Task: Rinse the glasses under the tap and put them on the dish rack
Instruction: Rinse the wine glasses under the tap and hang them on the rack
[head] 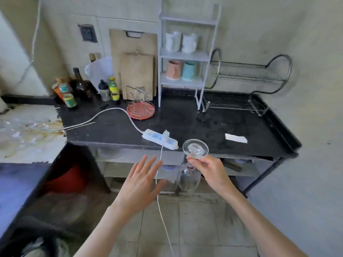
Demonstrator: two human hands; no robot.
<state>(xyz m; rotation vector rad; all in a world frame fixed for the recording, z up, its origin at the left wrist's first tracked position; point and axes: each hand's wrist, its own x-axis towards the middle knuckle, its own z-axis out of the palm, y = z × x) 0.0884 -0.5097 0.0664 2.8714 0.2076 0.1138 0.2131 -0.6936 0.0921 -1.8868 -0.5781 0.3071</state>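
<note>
Clear stemmed wine glass (192,165), upside down, pinched at its stem by the right hand (209,171); left hand (141,180) spread, holding nothing. Likely heading next to the wire dish rack (241,101) at the black counter's (185,123) back right corner.

Ahead of the right hand (211,170) the counter (204,125) lies bare up to the dish rack (235,102) at the far right. Just left of that hand a power strip (160,139) sits at the counter's edge (its cable (163,210) hangs past the left hand (141,184)). Farther left stand a red tray (140,110) and bottles (89,89).
</note>
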